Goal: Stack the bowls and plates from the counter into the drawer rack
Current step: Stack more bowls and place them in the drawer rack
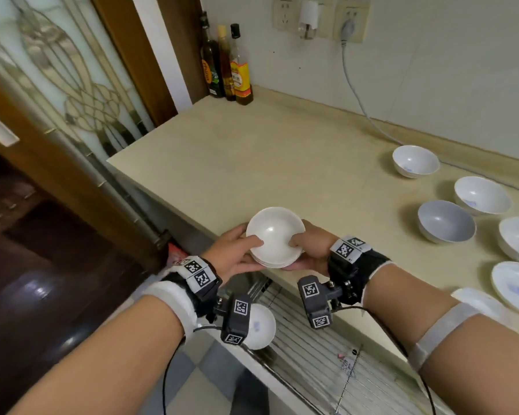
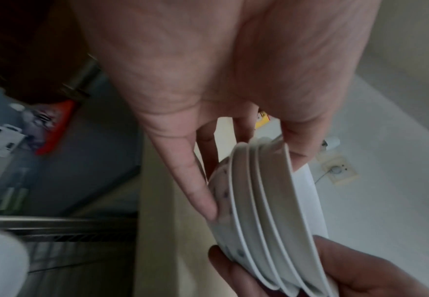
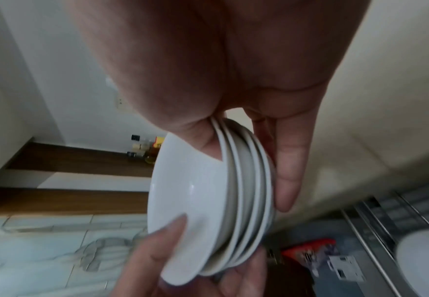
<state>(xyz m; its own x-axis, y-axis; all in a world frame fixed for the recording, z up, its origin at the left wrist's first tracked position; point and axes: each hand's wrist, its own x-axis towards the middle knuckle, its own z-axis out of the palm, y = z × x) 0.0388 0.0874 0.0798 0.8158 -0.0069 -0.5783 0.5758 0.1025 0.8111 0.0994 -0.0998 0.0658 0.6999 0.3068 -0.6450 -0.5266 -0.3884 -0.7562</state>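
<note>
Both hands are gripping one stack of small white plates (image 1: 275, 238), holding it in the air over the front edge of the counter (image 1: 252, 151). Left hand (image 1: 232, 253) is curling round the stack's left side, thumb lying on the top plate's inner face, fingers going underneath. Right hand (image 1: 307, 245) is mirroring that on the right side, thumb on top, fingers under the base. Wrist views are showing about four plates nested, rims aligned; the bottom one is carrying small dark dots on its underside.

Drawer rack (image 1: 327, 348) is sitting pulled out below the counter edge, directly under the hands. One white bowl (image 1: 259, 326) is sitting in it at the left end, partly hidden behind the left wrist camera.

Five bowls are standing loose on the counter well to the right, the grey bowl (image 1: 446, 221) nearest the stack. Three bottles (image 1: 226, 62) are standing in the back corner against the wall.
</note>
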